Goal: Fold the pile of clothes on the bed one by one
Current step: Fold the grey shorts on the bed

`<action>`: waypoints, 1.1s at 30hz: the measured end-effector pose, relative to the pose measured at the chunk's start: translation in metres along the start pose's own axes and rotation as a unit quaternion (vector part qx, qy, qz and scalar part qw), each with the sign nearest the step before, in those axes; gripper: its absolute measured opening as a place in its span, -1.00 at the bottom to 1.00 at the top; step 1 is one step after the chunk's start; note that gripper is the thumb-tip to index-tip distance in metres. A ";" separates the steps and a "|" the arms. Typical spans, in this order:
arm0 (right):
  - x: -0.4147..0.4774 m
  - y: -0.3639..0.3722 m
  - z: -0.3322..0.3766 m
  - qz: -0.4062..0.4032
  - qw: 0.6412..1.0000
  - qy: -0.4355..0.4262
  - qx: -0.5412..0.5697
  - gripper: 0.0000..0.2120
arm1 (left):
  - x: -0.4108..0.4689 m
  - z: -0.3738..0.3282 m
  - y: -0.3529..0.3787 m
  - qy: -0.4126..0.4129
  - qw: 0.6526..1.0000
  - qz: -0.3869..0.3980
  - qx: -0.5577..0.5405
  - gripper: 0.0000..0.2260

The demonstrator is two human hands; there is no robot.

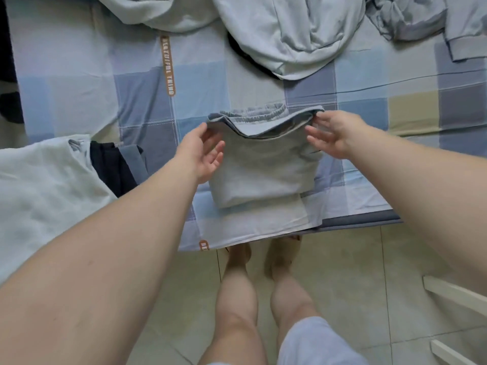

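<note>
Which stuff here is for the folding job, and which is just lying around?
For the job:
- grey garment, pinched at its far corners by the left hand and right hand
- unfolded pile at the back
- folded stack on the left

Just lying about:
- checked bedsheet
- tiled floor
- white frame at the right edge

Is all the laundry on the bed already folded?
No: beyond the half-folded grey cloth garment held by the left hand and right hand, a crumpled pale grey garment lies loose on the blue checked bedsheet.
</note>
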State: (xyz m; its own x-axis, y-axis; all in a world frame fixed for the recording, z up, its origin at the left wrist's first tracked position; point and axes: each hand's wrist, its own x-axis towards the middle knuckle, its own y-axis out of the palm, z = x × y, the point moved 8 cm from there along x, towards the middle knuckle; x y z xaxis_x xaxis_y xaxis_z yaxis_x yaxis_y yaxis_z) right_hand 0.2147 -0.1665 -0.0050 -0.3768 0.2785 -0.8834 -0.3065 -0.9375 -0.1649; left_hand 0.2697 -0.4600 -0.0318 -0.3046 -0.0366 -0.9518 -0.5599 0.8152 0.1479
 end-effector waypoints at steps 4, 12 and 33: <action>0.035 -0.001 -0.024 -0.001 0.996 -0.017 -0.090 -0.86 | 0.023 0.009 -0.005 0.052 0.990 -0.024 0.127 -0.73; 0.102 -0.033 -0.065 -0.085 0.931 -0.112 -0.337 -0.14 | 0.069 0.049 -0.044 0.155 0.913 -0.168 0.338 -0.26; -0.008 -0.006 -0.032 0.151 0.964 -0.028 -0.216 -0.63 | -0.039 0.029 -0.033 0.098 0.952 -0.128 0.262 -0.55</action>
State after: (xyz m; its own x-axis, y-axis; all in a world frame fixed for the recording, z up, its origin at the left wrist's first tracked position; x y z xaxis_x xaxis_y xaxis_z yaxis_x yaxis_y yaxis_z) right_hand 0.2477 -0.1694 -0.0114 -0.4427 -0.0212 -0.8964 0.2125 -0.9737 -0.0819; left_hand 0.3224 -0.4682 -0.0074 -0.3764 -0.3373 -0.8629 -0.1898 0.9397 -0.2845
